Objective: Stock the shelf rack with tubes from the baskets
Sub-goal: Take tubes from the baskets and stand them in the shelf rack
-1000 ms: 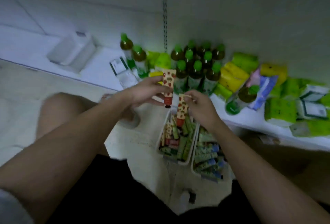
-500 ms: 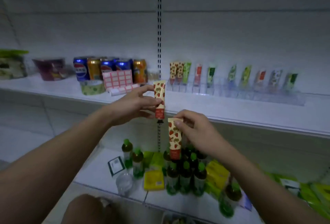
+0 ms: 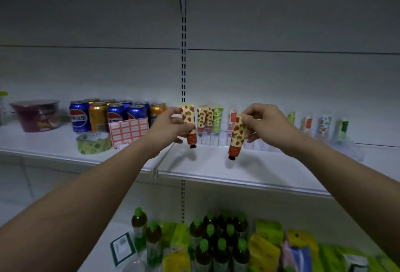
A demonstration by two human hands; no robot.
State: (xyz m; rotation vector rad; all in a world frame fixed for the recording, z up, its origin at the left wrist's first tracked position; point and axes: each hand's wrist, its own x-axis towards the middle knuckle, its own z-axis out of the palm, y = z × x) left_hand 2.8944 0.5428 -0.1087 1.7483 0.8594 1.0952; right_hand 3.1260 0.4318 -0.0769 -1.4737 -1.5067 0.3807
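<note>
My left hand [image 3: 167,127] pinches a strawberry-print tube [image 3: 189,120] upright, cap down, just left of the clear shelf rack [image 3: 255,141]. My right hand [image 3: 267,127] grips a second strawberry-print tube [image 3: 237,138], tilted, cap down, in front of the rack's left half. Both tubes hang above the white shelf [image 3: 205,163]. Standing in the rack are several tubes: two strawberry ones [image 3: 205,116] and a green one [image 3: 218,119] at the left, more spaced out to the right [image 3: 324,123]. No baskets are in view.
Soda cans [image 3: 108,114], a red label sheet [image 3: 128,129], a green tape roll [image 3: 93,142] and a purple bowl [image 3: 35,114] stand on the shelf's left part. Green-capped bottles [image 3: 216,241] and yellow-green packs [image 3: 268,243] fill the lower shelf.
The view has risen from the floor baskets to the upper shelf. Both hands have lifted their tubes to the rack and moved apart, the right one further right.
</note>
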